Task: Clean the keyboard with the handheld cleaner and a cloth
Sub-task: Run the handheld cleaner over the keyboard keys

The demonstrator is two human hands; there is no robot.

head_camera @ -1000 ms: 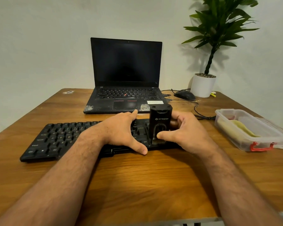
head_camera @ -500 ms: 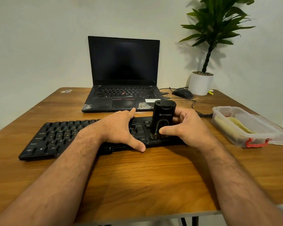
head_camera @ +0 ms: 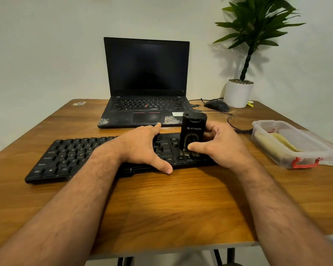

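My right hand [head_camera: 217, 144] grips the upright black handheld cleaner [head_camera: 193, 132] on the right part of the black plastic keyboard [head_camera: 69, 158]; my left hand [head_camera: 142, 148], fingers spread, presses the keyboard's middle on the wooden table [head_camera: 171, 204].

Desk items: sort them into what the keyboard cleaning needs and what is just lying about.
For the job:
keyboard
handheld cleaner, gripped by the right hand
left hand, resting on the keyboard

Lying about:
laptop
mouse
potted plant
plastic box
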